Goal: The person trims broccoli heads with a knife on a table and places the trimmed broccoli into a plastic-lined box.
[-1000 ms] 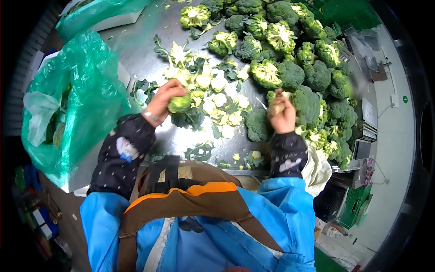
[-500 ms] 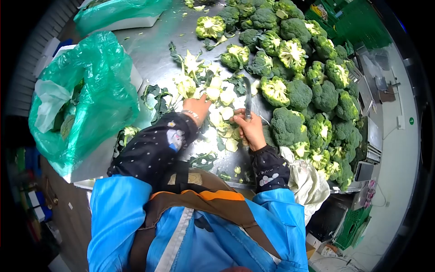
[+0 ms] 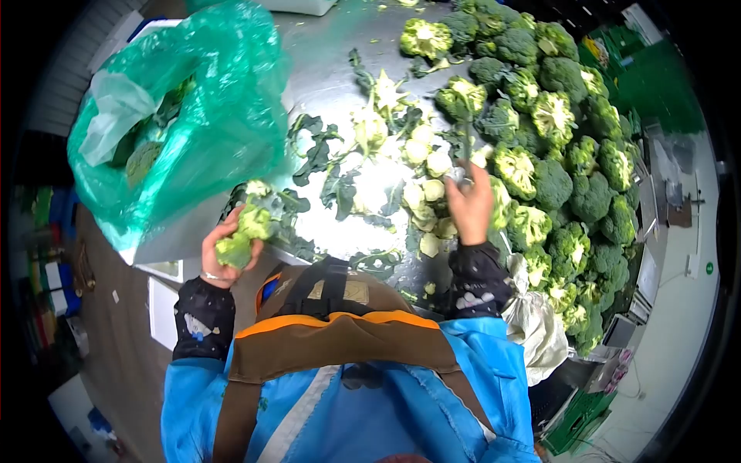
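A light green broccoli head (image 3: 254,224), cut stem side showing, sits in my left hand (image 3: 225,255), its fingers wrapped round it, off the table's front left edge. In my right hand (image 3: 472,202) is a knife (image 3: 467,143), its dark blade pointing away from me toward the back of the table. The hand is over the right side of the cut stem pieces (image 3: 417,154). Loose dark green broccoli leaves (image 3: 315,154) are scattered between my two hands on the metal table (image 3: 328,58).
Many broccoli heads (image 3: 553,181) are piled along the right side of the table. At the left stands a white box lined with a green plastic bag (image 3: 224,131), with broccoli inside. A whitish cloth or sack (image 3: 534,324) hangs at the front right edge.
My left hand has moved from the stem pieces to the front left and now holds a broccoli head. My right hand still grips the knife. The view has shifted left.
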The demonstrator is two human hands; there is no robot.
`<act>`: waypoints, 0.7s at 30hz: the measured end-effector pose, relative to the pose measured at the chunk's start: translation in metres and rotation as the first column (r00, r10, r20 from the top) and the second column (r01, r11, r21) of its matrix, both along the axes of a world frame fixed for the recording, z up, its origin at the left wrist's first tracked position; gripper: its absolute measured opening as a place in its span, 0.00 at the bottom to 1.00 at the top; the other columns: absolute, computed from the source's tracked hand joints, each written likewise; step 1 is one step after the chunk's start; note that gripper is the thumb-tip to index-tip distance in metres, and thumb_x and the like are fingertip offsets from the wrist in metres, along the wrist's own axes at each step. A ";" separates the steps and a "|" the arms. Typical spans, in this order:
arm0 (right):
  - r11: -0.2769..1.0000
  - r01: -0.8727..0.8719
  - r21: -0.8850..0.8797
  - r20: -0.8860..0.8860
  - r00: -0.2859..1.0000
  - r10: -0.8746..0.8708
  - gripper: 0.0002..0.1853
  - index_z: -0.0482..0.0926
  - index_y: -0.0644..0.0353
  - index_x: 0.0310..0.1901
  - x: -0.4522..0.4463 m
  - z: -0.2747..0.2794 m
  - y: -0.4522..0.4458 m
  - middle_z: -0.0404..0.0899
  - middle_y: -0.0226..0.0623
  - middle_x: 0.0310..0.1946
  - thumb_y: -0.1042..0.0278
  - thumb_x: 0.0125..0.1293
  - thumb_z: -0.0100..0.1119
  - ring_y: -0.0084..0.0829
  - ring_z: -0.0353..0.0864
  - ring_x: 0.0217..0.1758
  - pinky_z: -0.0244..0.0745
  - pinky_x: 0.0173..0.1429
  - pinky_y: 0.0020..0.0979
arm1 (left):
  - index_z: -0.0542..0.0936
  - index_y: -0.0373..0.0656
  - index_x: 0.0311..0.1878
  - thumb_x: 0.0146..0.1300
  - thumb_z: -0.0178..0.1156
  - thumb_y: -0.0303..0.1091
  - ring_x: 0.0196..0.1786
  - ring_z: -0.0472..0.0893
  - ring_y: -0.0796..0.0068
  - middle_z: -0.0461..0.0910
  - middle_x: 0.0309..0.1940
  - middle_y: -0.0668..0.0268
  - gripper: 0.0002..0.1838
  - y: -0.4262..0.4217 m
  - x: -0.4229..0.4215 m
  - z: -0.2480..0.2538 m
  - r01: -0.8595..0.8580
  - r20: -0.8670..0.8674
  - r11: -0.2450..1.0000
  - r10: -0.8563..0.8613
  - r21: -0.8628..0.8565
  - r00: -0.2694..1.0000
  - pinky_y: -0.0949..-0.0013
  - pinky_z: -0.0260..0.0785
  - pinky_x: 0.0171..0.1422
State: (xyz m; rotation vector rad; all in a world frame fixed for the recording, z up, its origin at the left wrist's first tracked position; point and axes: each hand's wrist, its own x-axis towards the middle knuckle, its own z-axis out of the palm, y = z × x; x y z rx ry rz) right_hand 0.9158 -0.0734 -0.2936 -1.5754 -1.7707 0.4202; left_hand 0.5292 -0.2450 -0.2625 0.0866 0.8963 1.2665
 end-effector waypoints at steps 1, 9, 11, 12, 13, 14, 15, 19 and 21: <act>0.999 0.053 -0.001 0.049 0.997 -0.053 0.26 0.74 0.56 0.53 0.002 0.016 -0.007 0.73 0.42 0.50 0.70 0.49 0.69 0.43 0.76 0.50 0.74 0.51 0.38 | 0.63 0.47 0.65 0.60 0.50 0.38 0.25 0.77 0.58 0.75 0.46 0.51 0.28 -0.016 -0.007 -0.004 -0.056 0.012 0.998 0.056 -0.025 0.998 0.67 0.62 0.13; 0.938 0.179 -0.298 0.241 0.965 -0.108 0.46 0.69 0.64 0.60 0.093 0.017 -0.006 0.76 0.56 0.50 0.54 0.39 0.79 0.49 0.78 0.50 0.72 0.54 0.41 | 0.65 0.51 0.63 0.58 0.51 0.37 0.27 0.75 0.62 0.73 0.46 0.57 0.26 -0.047 0.006 -0.040 -0.087 -0.020 0.990 0.086 -0.111 0.996 0.68 0.65 0.17; 0.992 0.116 -0.047 0.159 0.981 -0.108 0.48 0.67 0.66 0.62 0.092 -0.006 -0.004 0.79 0.54 0.46 0.56 0.39 0.80 0.45 0.81 0.46 0.74 0.50 0.40 | 0.65 0.51 0.63 0.58 0.51 0.38 0.28 0.75 0.62 0.73 0.45 0.57 0.27 -0.046 0.006 -0.042 -0.064 -0.017 0.993 0.063 -0.096 0.998 0.68 0.65 0.16; 0.986 0.136 -0.100 0.074 0.989 -0.129 0.49 0.66 0.66 0.62 0.075 0.011 -0.005 0.80 0.53 0.45 0.55 0.39 0.80 0.43 0.82 0.45 0.74 0.49 0.39 | 0.65 0.51 0.62 0.58 0.52 0.38 0.28 0.76 0.62 0.73 0.46 0.57 0.27 -0.046 0.004 -0.045 -0.040 -0.010 0.997 0.040 -0.058 0.999 0.68 0.65 0.16; 0.976 0.157 -0.150 -0.017 0.987 -0.161 0.50 0.65 0.67 0.63 0.056 0.027 -0.004 0.80 0.52 0.44 0.54 0.39 0.80 0.41 0.82 0.44 0.75 0.49 0.37 | 0.65 0.50 0.62 0.58 0.52 0.37 0.28 0.76 0.62 0.73 0.46 0.58 0.26 -0.044 0.005 -0.043 -0.034 -0.015 0.998 0.033 -0.058 0.999 0.68 0.66 0.17; 0.955 0.196 -0.224 -0.043 0.977 -0.210 0.49 0.66 0.67 0.62 0.054 0.013 0.005 0.81 0.52 0.43 0.53 0.39 0.79 0.40 0.82 0.44 0.75 0.50 0.36 | 0.65 0.50 0.62 0.59 0.52 0.37 0.28 0.76 0.63 0.73 0.46 0.59 0.26 -0.040 0.007 -0.040 -0.023 -0.038 0.998 0.021 -0.061 0.999 0.68 0.66 0.18; 0.927 0.232 -0.293 -0.069 0.962 -0.263 0.49 0.67 0.68 0.61 0.054 -0.003 0.013 0.81 0.51 0.43 0.51 0.39 0.79 0.40 0.82 0.44 0.75 0.51 0.35 | 0.66 0.50 0.62 0.59 0.52 0.38 0.28 0.76 0.64 0.74 0.45 0.59 0.26 -0.037 0.008 -0.038 -0.011 -0.062 0.998 0.007 -0.059 0.998 0.68 0.67 0.18; 0.895 0.373 -0.244 0.000 0.923 -0.384 0.43 0.74 0.65 0.56 0.073 -0.037 0.033 0.81 0.51 0.43 0.48 0.38 0.77 0.42 0.82 0.48 0.74 0.54 0.37 | 0.65 0.48 0.64 0.62 0.51 0.41 0.26 0.77 0.70 0.78 0.41 0.62 0.27 -0.036 0.005 -0.048 0.025 -0.106 0.998 -0.030 -0.051 0.994 0.71 0.69 0.18; 0.846 0.189 -0.498 -0.037 0.971 -0.238 0.41 0.74 0.59 0.57 0.089 -0.015 0.035 0.80 0.51 0.46 0.48 0.41 0.75 0.44 0.80 0.49 0.74 0.54 0.38 | 0.67 0.50 0.63 0.63 0.50 0.43 0.26 0.78 0.71 0.79 0.41 0.63 0.25 -0.037 -0.001 -0.059 0.042 -0.142 0.995 -0.055 -0.091 0.988 0.72 0.70 0.16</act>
